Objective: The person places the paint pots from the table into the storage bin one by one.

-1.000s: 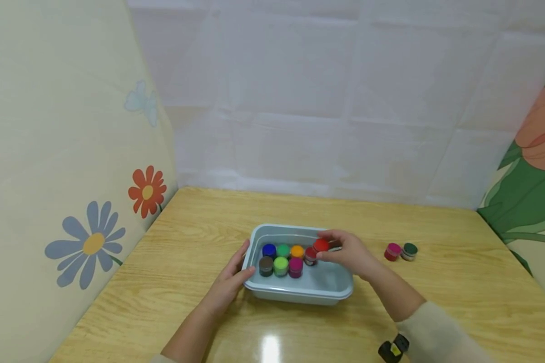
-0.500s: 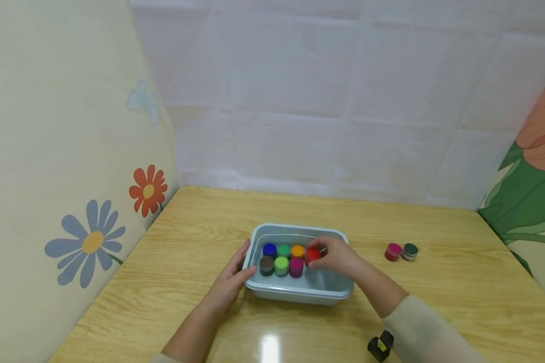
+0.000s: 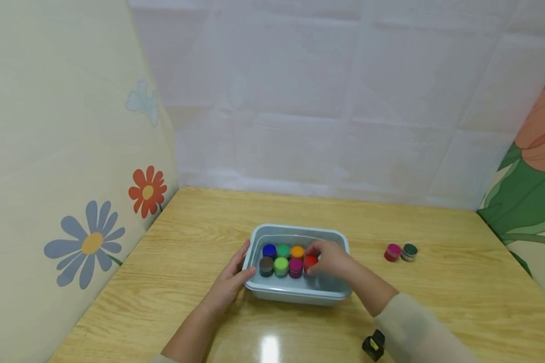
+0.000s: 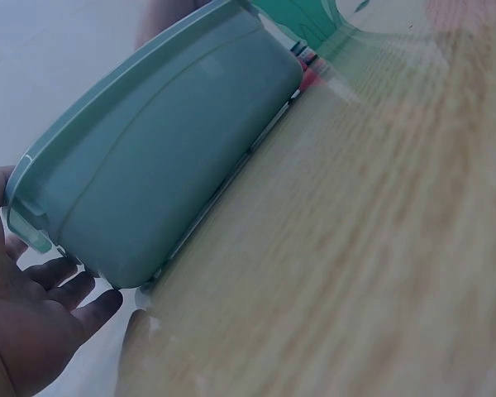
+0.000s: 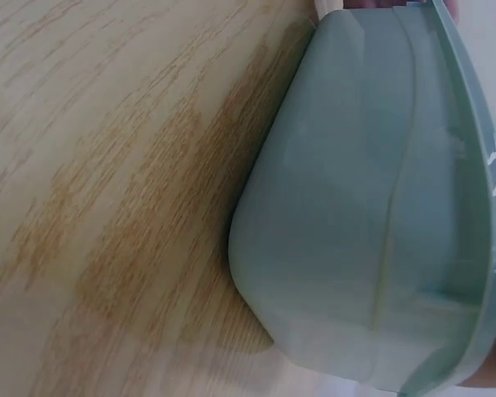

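A light blue-grey plastic bin [image 3: 295, 293] stands on the table. My left hand [image 3: 229, 283] grips its left end, thumb over the rim; in the left wrist view the fingers [image 4: 74, 289] lie along the outer wall. Inside the bin my right hand [image 3: 333, 259] pinches a small paint jar with a red lid [image 3: 311, 261]. That jar is right of the magenta jar [image 3: 295, 267] in the front row, where lime [image 3: 281, 266] and dark brown [image 3: 266, 266] jars also stand. Behind them are blue [image 3: 269, 250], green [image 3: 283, 251] and orange [image 3: 297, 252] jars.
On the table to the right, a pink-lidded jar [image 3: 392, 252] stands beside a dark green one [image 3: 409, 251]. A black device [image 3: 374, 345] shows beneath the right forearm. Flower-printed panels and a white cloth backdrop [image 3: 300, 101] enclose the table.
My right hand has moved left and toward me, lowering the red jar into the front row beside the magenta one. The dark red jar seen earlier is now hidden behind the hand.
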Tool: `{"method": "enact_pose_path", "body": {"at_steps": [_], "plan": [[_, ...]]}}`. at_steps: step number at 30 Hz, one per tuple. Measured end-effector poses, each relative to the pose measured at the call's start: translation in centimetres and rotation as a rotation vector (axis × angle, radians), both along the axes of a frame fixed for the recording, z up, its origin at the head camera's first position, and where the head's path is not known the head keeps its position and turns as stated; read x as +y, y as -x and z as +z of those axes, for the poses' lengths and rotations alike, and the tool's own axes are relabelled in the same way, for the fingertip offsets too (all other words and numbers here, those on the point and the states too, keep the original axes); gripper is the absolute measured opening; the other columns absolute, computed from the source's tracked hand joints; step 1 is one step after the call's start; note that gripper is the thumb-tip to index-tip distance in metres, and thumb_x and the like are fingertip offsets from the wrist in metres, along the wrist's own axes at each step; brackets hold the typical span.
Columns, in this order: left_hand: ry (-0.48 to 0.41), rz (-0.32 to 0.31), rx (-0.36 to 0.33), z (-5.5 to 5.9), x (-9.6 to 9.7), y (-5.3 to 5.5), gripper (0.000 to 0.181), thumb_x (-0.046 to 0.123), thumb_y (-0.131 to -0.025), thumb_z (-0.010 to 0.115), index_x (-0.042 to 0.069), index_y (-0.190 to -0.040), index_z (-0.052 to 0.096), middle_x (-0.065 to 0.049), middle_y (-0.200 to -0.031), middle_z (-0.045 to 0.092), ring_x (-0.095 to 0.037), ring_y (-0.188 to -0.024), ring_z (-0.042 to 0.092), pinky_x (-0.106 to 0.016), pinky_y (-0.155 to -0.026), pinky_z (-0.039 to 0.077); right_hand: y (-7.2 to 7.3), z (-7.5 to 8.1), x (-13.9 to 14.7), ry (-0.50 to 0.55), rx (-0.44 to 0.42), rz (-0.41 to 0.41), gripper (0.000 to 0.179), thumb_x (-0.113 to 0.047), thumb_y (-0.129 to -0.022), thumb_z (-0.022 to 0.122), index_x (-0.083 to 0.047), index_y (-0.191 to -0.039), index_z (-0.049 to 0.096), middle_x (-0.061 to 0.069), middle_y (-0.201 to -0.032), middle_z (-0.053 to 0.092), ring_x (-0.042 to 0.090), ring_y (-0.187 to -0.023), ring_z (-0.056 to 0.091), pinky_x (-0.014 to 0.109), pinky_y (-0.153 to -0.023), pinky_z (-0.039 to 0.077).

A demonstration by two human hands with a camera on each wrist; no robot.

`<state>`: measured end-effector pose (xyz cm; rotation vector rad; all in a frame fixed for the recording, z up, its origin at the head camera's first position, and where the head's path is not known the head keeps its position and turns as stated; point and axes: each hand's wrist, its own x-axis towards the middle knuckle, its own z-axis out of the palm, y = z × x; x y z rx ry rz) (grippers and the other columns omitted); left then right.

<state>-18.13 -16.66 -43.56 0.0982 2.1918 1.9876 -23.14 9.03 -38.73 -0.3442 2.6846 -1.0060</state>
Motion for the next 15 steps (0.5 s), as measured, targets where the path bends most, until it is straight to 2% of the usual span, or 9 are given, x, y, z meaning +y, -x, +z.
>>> {"method": "enact_pose_path", "body": {"at_steps": [3, 9, 10, 15], "plan": [[0.017, -0.004, 0.008, -0.13, -0.03, 0.07, 0.067, 0.021, -0.100, 0.051, 0.023, -0.158, 0.018, -0.020, -0.162, 0.022, -0.039, -0.149, 0.019, -0.053, -0.120, 0.023, 0.05, -0.24, -0.18, -0.012, -0.015, -0.013, 0.038, -0.004, -0.069, 0.083, -0.007, -0.104, 0.069, 0.004, -0.100, 0.069, 0.016, -0.092, 0.059, 0.037, -0.092, 0.050], [0.024, -0.018, 0.041, -0.13, -0.05, -0.07, 0.068, 0.020, -0.100, 0.051, 0.019, -0.158, 0.016, -0.023, -0.161, 0.020, -0.042, -0.149, 0.018, -0.056, -0.119, 0.023, 0.31, -0.67, -0.47, -0.046, -0.030, -0.024, 0.037, -0.005, -0.070, 0.083, -0.008, -0.104, 0.068, 0.005, -0.100, 0.068, 0.017, -0.091, 0.059, 0.038, -0.092, 0.051], [0.004, -0.014, 0.036, -0.17, -0.03, -0.06, 0.068, 0.019, -0.099, 0.051, 0.019, -0.158, 0.017, -0.022, -0.161, 0.020, -0.041, -0.149, 0.018, -0.058, -0.119, 0.020, 0.31, -0.68, -0.52, -0.053, -0.025, -0.024, 0.037, -0.005, -0.070, 0.084, -0.008, -0.103, 0.068, 0.005, -0.100, 0.068, 0.018, -0.091, 0.059, 0.038, -0.092, 0.051], [-0.009, -0.005, 0.017, 0.03, 0.05, -0.11, 0.067, 0.017, -0.099, 0.051, 0.019, -0.158, 0.019, -0.021, -0.161, 0.022, -0.039, -0.149, 0.019, -0.057, -0.120, 0.020, 0.12, -0.63, -0.74, -0.086, -0.012, -0.026, 0.038, -0.005, -0.069, 0.084, -0.007, -0.104, 0.068, 0.006, -0.102, 0.069, 0.018, -0.092, 0.060, 0.039, -0.093, 0.051]]}}
